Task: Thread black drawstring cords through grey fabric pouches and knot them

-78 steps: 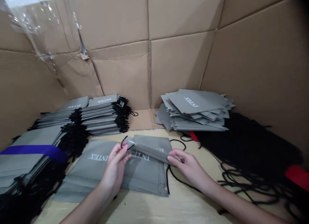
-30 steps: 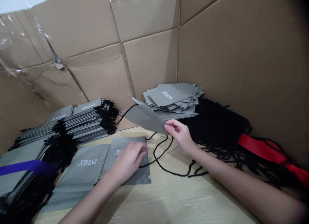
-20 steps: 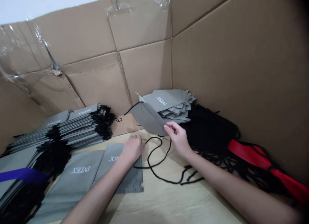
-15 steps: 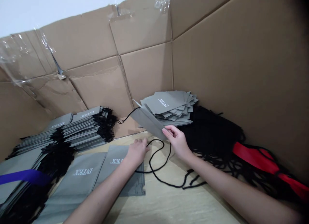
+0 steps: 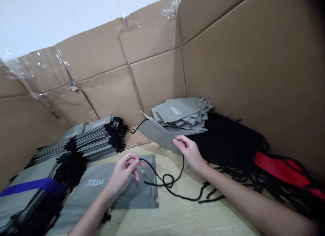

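My right hand (image 5: 191,152) pinches the lower end of a grey fabric pouch (image 5: 157,133), which is tilted above the table. A thin whitish stick (image 5: 145,115) juts from the pouch's upper left edge, with black cord beside it. In my left hand (image 5: 128,167), the fingertips pinch a black cord (image 5: 153,170), which loops across the table and up behind the pouch. Beneath the left hand lie flat grey pouches (image 5: 142,195) printed INTEX. Behind the held pouch is an untidy pile of grey pouches (image 5: 177,110).
Stacks of grey pouches with black cord ends (image 5: 92,141) stand at left, with a purple strip (image 5: 33,186) across the nearest. A heap of black cords (image 5: 228,137) with a red band (image 5: 279,168) lies at right. Cardboard walls (image 5: 157,70) enclose the back and sides.
My left hand has lifted from the table, moved left and now pinches the black cord, whose loop has tightened into a smaller curl. The right hand still holds the pouch; the view has shifted slightly.
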Available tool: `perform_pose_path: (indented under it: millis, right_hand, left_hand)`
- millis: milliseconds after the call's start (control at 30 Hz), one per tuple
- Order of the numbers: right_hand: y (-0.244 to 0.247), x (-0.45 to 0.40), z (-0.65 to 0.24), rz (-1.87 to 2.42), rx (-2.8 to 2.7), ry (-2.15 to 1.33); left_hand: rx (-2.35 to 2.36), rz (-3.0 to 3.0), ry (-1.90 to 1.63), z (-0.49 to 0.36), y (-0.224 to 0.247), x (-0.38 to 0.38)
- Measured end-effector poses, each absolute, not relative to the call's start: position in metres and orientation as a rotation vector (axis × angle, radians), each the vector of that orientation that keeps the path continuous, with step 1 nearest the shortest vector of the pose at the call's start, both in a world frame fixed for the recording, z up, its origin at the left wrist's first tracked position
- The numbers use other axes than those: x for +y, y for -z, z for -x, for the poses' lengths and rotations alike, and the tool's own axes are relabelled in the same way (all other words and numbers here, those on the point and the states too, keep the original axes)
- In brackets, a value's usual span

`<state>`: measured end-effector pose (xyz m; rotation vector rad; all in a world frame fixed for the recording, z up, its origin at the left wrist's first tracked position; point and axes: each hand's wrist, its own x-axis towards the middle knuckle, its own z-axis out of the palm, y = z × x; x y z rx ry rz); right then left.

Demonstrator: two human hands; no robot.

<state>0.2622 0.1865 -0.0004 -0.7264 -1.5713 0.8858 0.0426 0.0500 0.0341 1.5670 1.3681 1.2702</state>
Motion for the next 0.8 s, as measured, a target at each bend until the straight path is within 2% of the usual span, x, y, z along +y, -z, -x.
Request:
perform_pose_path:
  millis: [100, 200, 400, 567, 733, 800]
  right_hand:
    - [0.0, 0.182, -0.261, 0.71, -1.634, -0.914]
    - [-0.003, 0.174, -0.26, 0.68, -1.709, -0.941]
    - [-0.006, 0.166, -0.259, 0.725, -1.883, -0.884]
    - [-0.005, 0.166, -0.259, 0.761, -1.967, -0.84]
    - [-0.005, 0.165, -0.256, 0.802, -2.033, -0.773]
    - [-0.004, 0.164, -0.254, 0.819, -2.073, -0.751]
  left_hand:
    - [1.245, -1.139, -1.495, -0.016, -0.029, 0.043]
    - [1.243, -0.968, -1.566, 0.002, -0.021, 0.039]
    - [1.438, -1.074, -1.469, 0.023, -0.006, 0.042]
    - [1.764, -1.247, -1.374, 0.048, -0.014, 0.038]
    - [2.211, -1.33, -1.055, 0.044, -0.017, 0.017]
    - [2.588, -1.539, -0.524, 0.026, -0.013, 0.014]
